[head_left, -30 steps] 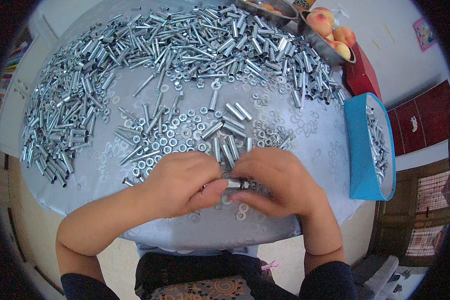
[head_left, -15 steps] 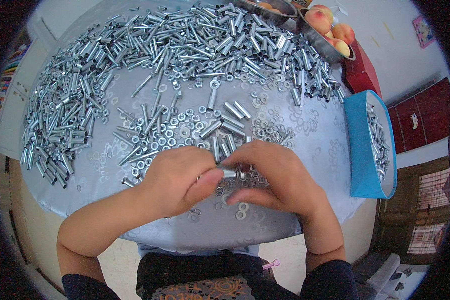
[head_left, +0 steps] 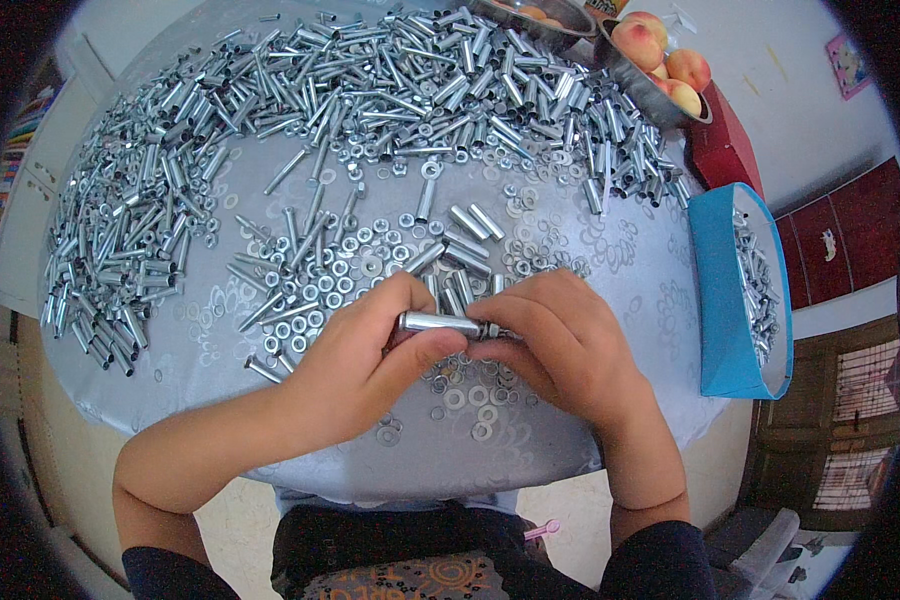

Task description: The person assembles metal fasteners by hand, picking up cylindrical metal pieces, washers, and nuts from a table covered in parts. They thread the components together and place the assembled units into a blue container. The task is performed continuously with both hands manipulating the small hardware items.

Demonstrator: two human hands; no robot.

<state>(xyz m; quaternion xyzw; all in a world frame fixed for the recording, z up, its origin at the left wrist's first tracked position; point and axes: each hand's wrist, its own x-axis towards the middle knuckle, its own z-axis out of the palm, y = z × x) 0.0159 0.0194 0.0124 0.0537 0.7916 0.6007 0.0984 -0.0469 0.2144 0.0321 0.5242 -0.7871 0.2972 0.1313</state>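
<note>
A shiny metal sleeve anchor (head_left: 435, 322) lies sideways between my two hands, above the near part of the table. My left hand (head_left: 365, 365) is closed round its sleeve, thumb along the near side. The fingertips of my right hand (head_left: 560, 345) pinch its right end, where a nut (head_left: 491, 331) shows; the tip beyond is partly hidden by those fingers. Just past my hands lie loose metal sleeves (head_left: 465, 255). Several nuts (head_left: 340, 268) and bolts (head_left: 310, 235) are spread beyond my left hand. Flat washers (head_left: 483, 412) lie below my right hand.
A large heap of sleeves and bolts (head_left: 370, 75) covers the far and left parts of the grey-clothed table (head_left: 640, 330). On the right stands a blue box (head_left: 715, 290) holding metal parts. Bowls with peaches (head_left: 688, 68) and other round items sit at the far right.
My left hand has turned, so the sleeve now shows along its length. The right hand's thumb and fingers, spread apart before, have come together on the anchor's nut end.
</note>
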